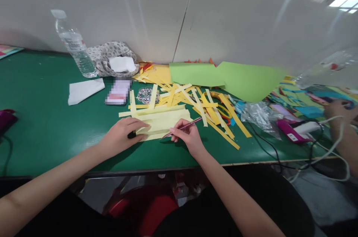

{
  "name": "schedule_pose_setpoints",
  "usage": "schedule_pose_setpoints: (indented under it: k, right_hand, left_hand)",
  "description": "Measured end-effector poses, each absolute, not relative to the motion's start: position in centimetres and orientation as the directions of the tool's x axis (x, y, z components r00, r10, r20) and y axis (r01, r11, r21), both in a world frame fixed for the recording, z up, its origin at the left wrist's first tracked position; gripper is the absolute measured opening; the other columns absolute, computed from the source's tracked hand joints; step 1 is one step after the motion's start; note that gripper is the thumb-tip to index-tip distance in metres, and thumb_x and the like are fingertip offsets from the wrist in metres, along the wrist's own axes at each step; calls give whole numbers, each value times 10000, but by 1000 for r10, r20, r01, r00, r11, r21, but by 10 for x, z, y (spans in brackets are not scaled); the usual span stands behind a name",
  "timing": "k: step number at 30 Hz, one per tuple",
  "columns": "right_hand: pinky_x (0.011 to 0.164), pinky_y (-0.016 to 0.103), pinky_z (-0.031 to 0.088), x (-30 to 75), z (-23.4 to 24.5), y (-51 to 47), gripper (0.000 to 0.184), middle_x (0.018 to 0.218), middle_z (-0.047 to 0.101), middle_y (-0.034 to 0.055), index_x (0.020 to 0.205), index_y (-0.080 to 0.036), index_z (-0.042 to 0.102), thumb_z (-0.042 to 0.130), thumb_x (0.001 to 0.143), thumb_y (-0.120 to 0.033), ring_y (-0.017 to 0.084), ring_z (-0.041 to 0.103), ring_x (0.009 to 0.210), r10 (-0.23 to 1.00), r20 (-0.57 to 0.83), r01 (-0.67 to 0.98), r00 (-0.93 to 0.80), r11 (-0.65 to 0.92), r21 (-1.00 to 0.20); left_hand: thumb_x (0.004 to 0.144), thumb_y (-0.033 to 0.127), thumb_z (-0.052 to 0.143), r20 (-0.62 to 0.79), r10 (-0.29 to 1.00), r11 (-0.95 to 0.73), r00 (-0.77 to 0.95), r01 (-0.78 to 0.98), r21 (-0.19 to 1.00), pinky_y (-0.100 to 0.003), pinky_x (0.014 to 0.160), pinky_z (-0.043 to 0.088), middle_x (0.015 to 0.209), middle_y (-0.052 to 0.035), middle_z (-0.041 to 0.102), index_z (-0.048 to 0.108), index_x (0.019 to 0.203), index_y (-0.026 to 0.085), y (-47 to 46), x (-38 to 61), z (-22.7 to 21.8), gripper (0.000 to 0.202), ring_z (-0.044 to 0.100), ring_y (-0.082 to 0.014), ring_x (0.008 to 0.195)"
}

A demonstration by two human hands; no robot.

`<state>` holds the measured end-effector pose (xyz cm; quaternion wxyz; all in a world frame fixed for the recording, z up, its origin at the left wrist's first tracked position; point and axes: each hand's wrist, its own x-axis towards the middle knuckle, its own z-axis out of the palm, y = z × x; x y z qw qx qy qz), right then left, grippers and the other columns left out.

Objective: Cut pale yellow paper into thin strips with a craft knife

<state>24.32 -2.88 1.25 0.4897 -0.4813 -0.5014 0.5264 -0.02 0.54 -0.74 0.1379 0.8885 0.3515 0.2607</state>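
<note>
My left hand (123, 134) presses down on the left end of a pale yellow paper sheet (162, 120) on the green table (47, 125), fingers curled over a small dark object. In a closed pinch my right hand (188, 136) holds a thin reddish pen (183, 127), its tip resting on the sheet's lower edge. Many yellow and orange paper strips (195, 100) lie scattered just behind the sheet.
A water bottle (73, 44), a patterned cloth pouch (114, 58), a white tissue (84, 90), a phone (119, 92) and green paper sheets (237, 78) lie behind. Another person's hand (339, 110), a magenta tool (291, 130) and cables (321, 155) are at right. A small bag of googly eyes (145, 95) sits mid-table.
</note>
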Motion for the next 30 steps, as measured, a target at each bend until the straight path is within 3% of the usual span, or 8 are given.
schedule_pose_setpoints:
  k: [12,20,30]
  right_hand:
    - [473,253,498,224,14,-34,180,654,732,28,681,-193,649,742,700,-346,120,582,463,995,-63,102,-80,-55,-993]
    - [421,234,455,236,12,-32,225,629,731,40,645,-179,643,762,680,-366,91,515,390,995,-92,99,-25,-89,-991]
    - [416,220,438,261,9,-27,261,595,725,57,634,-163,647,793,644,-380,106,561,410,996,-92,59,14,-92,-994]
  left_hand:
    - [883,329,565,370,703,-703,608,513,492,-329,802,509,1007,-63,685,650,1105,229,3,-2,-7,258,620,-200,924]
    - [875,374,583,311,735,-660,602,531,532,-312,772,493,1010,-56,666,638,1102,224,4,-1,-6,278,604,-193,895]
    - [877,421,577,301,744,-645,597,523,558,-306,760,495,1003,-52,665,635,1092,234,5,-1,-9,291,602,-184,875]
